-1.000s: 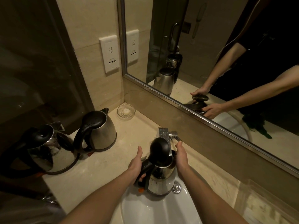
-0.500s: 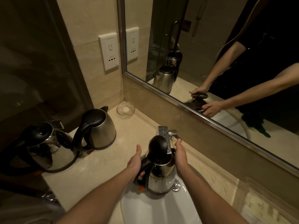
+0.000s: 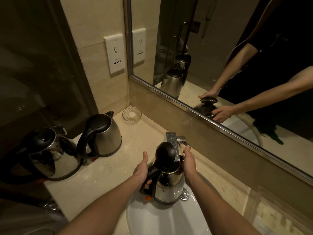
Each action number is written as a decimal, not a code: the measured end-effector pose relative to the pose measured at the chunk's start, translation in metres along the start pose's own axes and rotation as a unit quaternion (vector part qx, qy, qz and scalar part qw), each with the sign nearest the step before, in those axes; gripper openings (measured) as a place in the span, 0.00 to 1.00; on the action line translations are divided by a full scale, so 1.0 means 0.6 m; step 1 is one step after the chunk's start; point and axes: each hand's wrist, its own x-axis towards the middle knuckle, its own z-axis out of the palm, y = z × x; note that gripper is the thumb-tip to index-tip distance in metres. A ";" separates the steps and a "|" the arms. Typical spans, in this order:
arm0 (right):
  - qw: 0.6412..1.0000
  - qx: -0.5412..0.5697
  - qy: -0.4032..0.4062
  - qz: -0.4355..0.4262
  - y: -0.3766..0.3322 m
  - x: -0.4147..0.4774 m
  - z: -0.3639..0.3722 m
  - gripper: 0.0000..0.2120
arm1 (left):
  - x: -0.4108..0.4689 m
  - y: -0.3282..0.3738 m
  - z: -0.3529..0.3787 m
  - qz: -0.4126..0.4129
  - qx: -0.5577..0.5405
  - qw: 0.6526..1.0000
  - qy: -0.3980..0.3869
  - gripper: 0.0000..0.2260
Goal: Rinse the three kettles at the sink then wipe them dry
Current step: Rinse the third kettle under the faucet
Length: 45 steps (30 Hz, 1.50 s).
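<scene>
A steel kettle (image 3: 169, 185) with its black lid raised stands upright over the white sink (image 3: 160, 219), its open top under the chrome faucet (image 3: 174, 145). My left hand (image 3: 141, 170) grips its black handle. My right hand (image 3: 189, 162) rests against the kettle's upper right side, fingertips near the faucet lever (image 3: 184, 141). Two more steel kettles stand on the counter at the left: one with a closed black lid (image 3: 105, 134) and a shinier one (image 3: 52, 155) at the far left.
A small glass dish (image 3: 132, 114) sits in the counter corner. A wall socket plate (image 3: 115, 55) is above it. The mirror (image 3: 220, 56) runs along the back wall. The beige counter (image 3: 105, 173) lies between the kettles and the sink.
My right hand has slid up the kettle's side toward the faucet lever. The kettle and my left hand have hardly moved.
</scene>
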 end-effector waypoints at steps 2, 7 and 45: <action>1.000 0.003 0.001 0.000 0.000 0.001 0.000 0.56 | -0.003 0.001 0.000 -0.001 0.000 1.000 -0.003 0.37; 1.000 -0.009 0.002 0.003 -0.011 -0.011 0.000 0.53 | -0.001 0.000 -0.001 0.002 0.003 1.000 -0.011 0.37; 1.000 -0.020 0.014 0.003 -0.012 -0.018 -0.003 0.47 | -0.004 0.002 -0.004 0.008 0.015 1.000 -0.025 0.36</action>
